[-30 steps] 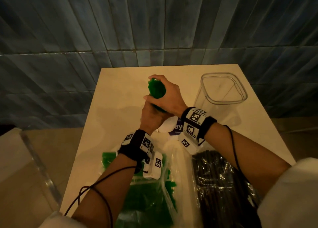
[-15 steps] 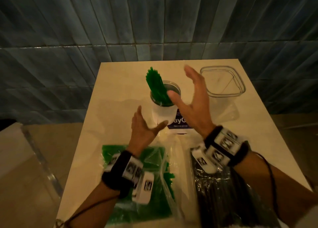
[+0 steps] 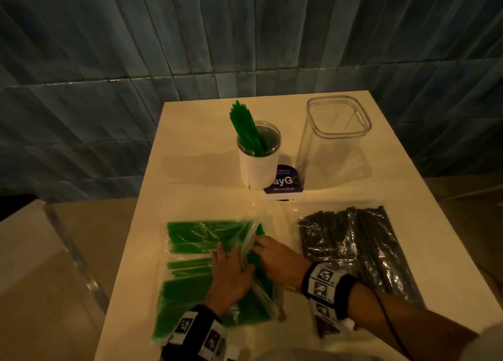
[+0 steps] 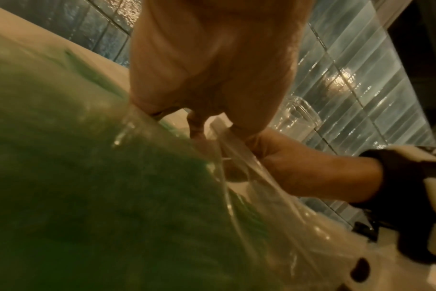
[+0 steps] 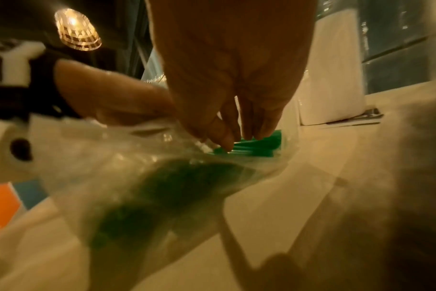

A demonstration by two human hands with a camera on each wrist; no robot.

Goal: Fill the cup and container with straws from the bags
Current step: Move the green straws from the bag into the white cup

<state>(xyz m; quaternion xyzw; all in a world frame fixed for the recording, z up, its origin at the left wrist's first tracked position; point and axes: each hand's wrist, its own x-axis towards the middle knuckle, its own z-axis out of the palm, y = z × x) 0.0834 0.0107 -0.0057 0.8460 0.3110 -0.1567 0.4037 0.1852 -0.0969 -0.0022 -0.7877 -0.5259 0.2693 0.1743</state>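
A white-sleeved cup [image 3: 258,170] at the table's middle back holds a bundle of green straws [image 3: 245,129]. To its right stands the clear square container [image 3: 334,134], with no straws in it. The clear bag of green straws [image 3: 196,268] lies front left and the bag of black straws [image 3: 353,249] front right. My left hand [image 3: 231,276] lies on the green bag and pinches its raised plastic lip [image 4: 236,153]. My right hand [image 3: 277,260] reaches into the bag's mouth, and its straight fingertips [image 5: 256,130] touch the green straws [image 5: 251,147] inside.
A purple printed card [image 3: 284,185] lies under the cup's right side. The cream table [image 3: 190,148] ends at a blue-grey tiled wall [image 3: 245,47] behind. A clear panel edge [image 3: 70,251] runs along the floor at the left.
Both hands let go of the green straws in the cup, opened, then dropped back to the green bag at the front. The straws stay leaning in the cup.
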